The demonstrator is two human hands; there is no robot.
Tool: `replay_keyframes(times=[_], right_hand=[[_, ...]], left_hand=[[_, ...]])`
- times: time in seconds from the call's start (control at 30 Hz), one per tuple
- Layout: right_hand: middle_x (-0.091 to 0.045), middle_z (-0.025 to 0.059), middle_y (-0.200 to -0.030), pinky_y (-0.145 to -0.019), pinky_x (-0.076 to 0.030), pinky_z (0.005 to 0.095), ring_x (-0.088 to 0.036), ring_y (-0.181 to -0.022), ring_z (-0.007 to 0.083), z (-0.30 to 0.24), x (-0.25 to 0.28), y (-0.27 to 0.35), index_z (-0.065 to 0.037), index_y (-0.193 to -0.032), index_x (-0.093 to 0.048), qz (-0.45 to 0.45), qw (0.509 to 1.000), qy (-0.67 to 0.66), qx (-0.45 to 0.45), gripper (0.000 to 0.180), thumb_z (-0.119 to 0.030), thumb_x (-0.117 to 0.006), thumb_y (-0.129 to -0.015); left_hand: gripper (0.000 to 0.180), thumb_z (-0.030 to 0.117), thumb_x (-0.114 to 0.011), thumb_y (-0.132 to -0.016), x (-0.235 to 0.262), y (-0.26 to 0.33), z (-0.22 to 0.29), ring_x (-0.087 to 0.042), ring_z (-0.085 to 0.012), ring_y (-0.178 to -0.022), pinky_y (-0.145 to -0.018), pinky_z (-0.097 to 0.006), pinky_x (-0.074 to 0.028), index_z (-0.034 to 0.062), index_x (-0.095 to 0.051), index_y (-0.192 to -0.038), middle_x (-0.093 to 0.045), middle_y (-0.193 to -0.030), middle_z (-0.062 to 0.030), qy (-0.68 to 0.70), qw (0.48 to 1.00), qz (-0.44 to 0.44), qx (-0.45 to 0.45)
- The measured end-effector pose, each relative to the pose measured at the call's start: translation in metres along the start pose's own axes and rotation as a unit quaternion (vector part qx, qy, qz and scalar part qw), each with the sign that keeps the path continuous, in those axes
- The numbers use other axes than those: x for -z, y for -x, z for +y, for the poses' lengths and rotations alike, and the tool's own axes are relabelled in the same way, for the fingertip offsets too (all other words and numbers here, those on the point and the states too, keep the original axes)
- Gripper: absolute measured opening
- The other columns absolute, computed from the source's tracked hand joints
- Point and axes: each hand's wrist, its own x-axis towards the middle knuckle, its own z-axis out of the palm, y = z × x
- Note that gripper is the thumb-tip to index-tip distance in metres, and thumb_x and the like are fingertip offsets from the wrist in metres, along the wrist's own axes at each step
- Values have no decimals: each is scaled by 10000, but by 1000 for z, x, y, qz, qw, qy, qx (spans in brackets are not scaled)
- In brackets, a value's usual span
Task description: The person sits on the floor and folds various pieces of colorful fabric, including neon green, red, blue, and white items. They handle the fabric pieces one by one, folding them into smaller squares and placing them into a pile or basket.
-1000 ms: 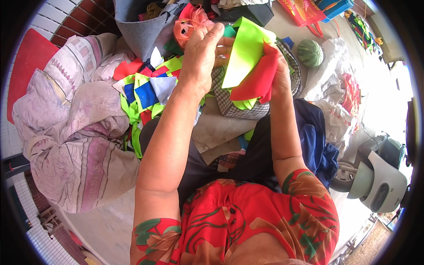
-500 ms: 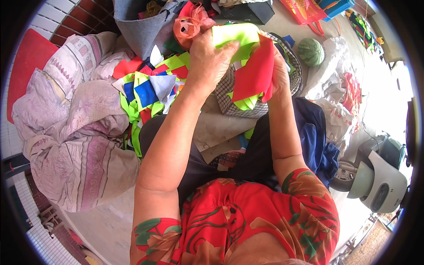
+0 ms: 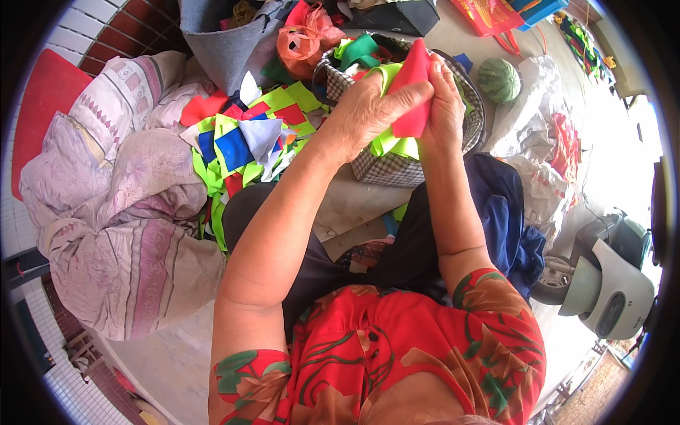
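Observation:
My left hand (image 3: 368,113) and my right hand (image 3: 443,110) are close together over a checked fabric basket (image 3: 388,170). Between them is a red cloth piece (image 3: 412,113), standing upright with its pointed end up. My left hand also grips a yellow-green cloth piece (image 3: 386,74) behind the red one, its thumb pressing across the red cloth. The fingers of my right hand close on the red piece's right edge. Yellow-green and dark green scraps (image 3: 361,51) show inside the basket; my hands hide much of its contents.
A pile of coloured cloth scraps (image 3: 234,145) lies left of the basket, beside a crumpled patterned quilt (image 3: 134,184). Behind stand a grey felt bin (image 3: 219,49) and an orange plastic bag (image 3: 304,39). A watermelon (image 3: 499,80) and white sacks (image 3: 528,106) lie to the right.
My hands have come together. The red piece, earlier hanging from my right hand, is now upright between both hands against the yellow-green one. More of the basket's far left shows.

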Motion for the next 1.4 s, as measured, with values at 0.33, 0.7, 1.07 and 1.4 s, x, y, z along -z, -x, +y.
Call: replay_keyframes(times=[0.33,0.7,1.07,1.4], right_hand=[[-442,159,-1319,-1023,-349,383,-462,-1198,259,-11,-9,9,-9,-1388,-268,-193,979,-62,3,583,-123,-529,-878],[-508,147,-1231,-931,-457,338,-534,-1109,221,-9,-19,11,-38,-1395,-274,-163,981,85,64,764,144,-613,-735],[-503,120,-1203,-932,-441,368,-511,-1111,232,-14,-22,14,-3,-1362,-305,-182,973,70,121,611,-313,-525,-884],[-541,120,-1153,-849,-434,292,-515,-972,158,-11,-13,14,-1,-1316,-400,-246,913,258,198,683,-211,-731,-758]], left_hand=[[331,145,-578,-863,-3,-2,-4,-566,-132,-932,-833,-278,-449,-14,-513,-1145,-590,-1069,-88,143,988,52,-22],[401,276,-418,-952,-1,3,3,-552,-169,-1051,-894,-313,-452,-8,-476,-1227,-545,-1185,-111,295,953,70,-5],[420,324,-401,-962,-3,-1,12,-525,-170,-1115,-951,-328,-424,49,-452,-1275,-540,-1228,-65,359,929,73,48],[485,429,-397,-945,1,-3,6,-538,-198,-1055,-951,-367,-440,78,-426,-1278,-535,-1188,-81,432,901,25,23]])
